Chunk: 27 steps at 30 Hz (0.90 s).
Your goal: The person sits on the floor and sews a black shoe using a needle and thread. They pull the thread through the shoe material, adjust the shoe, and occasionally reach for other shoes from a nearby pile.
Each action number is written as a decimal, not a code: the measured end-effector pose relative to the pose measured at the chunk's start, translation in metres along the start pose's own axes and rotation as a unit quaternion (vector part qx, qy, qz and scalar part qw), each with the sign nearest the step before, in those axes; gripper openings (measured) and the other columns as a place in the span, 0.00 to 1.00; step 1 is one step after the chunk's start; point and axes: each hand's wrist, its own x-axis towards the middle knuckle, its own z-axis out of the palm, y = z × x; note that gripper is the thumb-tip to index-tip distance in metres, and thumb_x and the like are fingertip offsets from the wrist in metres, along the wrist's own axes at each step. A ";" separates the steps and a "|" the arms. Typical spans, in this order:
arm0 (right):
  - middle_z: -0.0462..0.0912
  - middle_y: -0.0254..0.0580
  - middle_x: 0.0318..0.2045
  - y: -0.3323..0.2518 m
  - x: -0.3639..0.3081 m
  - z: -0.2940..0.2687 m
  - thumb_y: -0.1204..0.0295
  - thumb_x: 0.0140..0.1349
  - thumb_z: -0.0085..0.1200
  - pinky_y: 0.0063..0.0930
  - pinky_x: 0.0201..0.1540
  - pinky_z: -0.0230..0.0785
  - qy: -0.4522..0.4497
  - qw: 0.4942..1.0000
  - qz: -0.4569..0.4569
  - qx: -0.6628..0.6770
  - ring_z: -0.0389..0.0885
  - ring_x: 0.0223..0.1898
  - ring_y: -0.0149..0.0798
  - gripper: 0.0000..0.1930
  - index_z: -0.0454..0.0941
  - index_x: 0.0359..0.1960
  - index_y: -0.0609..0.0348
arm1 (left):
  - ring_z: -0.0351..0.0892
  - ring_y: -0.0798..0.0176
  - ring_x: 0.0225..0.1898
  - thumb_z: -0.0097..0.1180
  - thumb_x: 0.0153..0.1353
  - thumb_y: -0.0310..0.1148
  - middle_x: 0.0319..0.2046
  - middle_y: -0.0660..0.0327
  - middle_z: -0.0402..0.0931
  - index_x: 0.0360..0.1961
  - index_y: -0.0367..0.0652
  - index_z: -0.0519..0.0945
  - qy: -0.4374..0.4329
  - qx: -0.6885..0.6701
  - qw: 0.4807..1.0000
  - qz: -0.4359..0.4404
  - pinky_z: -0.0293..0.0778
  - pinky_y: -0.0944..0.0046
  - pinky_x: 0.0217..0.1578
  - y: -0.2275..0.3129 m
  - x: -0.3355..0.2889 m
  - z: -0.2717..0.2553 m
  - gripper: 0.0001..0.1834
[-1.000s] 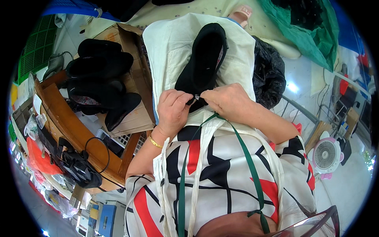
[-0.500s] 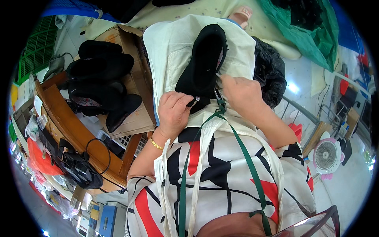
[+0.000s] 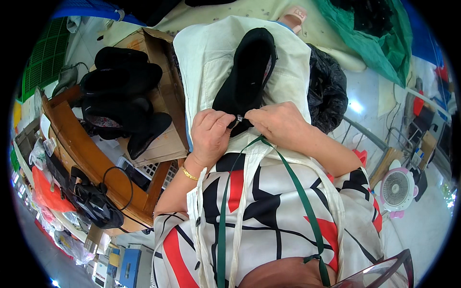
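Observation:
A black cloth shoe point(image 3: 249, 72) with its opening up lies on my lap, its toe end toward me. At that end my left hand point(image 3: 210, 133) is closed, thumb and fingers pinching a small shiny metal piece point(image 3: 239, 118) against the black fabric. My right hand point(image 3: 278, 126) comes in from the other side. Its closed fingertips meet the same metal piece, and what they hold is hidden. A green ribbon point(image 3: 290, 175) hangs from my neck, its loop running up to the right hand. Beneath the shoe is a cream apron cloth point(image 3: 293, 67).
Several black shoes point(image 3: 120, 86) are piled on a cardboard box point(image 3: 165, 141) at the left, beside a curved wooden table point(image 3: 79, 144). A black plastic bag point(image 3: 326, 89) sits right of my lap. A green sack point(image 3: 384, 53) stands far right, a small fan point(image 3: 397, 187) nearer.
My right hand has moved left and down from the shoe's side to meet the left fingertips. The metal clasp on the ribbon is now hidden. My left hand stays almost in place.

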 end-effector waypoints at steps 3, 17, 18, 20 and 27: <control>0.80 0.42 0.21 0.001 0.001 0.000 0.74 0.58 0.55 0.38 0.25 0.70 -0.008 1.000 0.004 -0.001 0.80 0.25 0.46 0.04 0.78 0.35 0.55 | 0.76 0.53 0.37 0.64 0.36 0.17 0.33 0.61 0.77 0.35 0.43 0.80 0.001 0.001 1.000 0.003 0.73 0.56 0.38 0.000 0.001 0.000 0.20; 0.78 0.43 0.18 -0.001 0.003 0.020 0.75 0.53 0.53 0.42 0.22 0.71 -0.015 1.000 -0.007 -0.021 0.81 0.22 0.49 0.07 0.70 0.33 0.59 | 0.75 0.54 0.34 0.62 0.36 0.17 0.31 0.61 0.77 0.35 0.43 0.80 0.005 0.018 1.000 0.010 0.71 0.57 0.35 0.002 -0.001 -0.001 0.20; 0.78 0.44 0.18 -0.001 0.004 0.022 0.75 0.53 0.53 0.42 0.22 0.70 -0.014 1.000 -0.004 -0.026 0.81 0.22 0.49 0.07 0.69 0.33 0.59 | 0.75 0.54 0.34 0.61 0.36 0.17 0.30 0.61 0.77 0.35 0.43 0.80 0.006 0.019 1.000 0.009 0.71 0.57 0.34 0.001 -0.001 0.000 0.20; 0.78 0.44 0.18 -0.002 0.004 0.032 0.76 0.53 0.52 0.42 0.21 0.70 0.013 1.000 -0.010 -0.010 0.81 0.22 0.48 0.07 0.68 0.32 0.60 | 0.75 0.54 0.33 0.61 0.37 0.17 0.30 0.61 0.77 0.35 0.43 0.80 0.012 0.011 1.000 0.003 0.71 0.57 0.34 0.002 0.000 0.001 0.19; 0.77 0.45 0.17 0.003 -0.002 0.044 0.76 0.55 0.51 0.42 0.20 0.69 0.062 0.998 -0.010 0.017 0.79 0.20 0.50 0.06 0.66 0.30 0.61 | 0.75 0.54 0.31 0.65 0.45 0.20 0.28 0.60 0.77 0.36 0.42 0.81 0.019 -0.011 0.999 -0.033 0.71 0.58 0.34 0.010 0.002 -0.001 0.14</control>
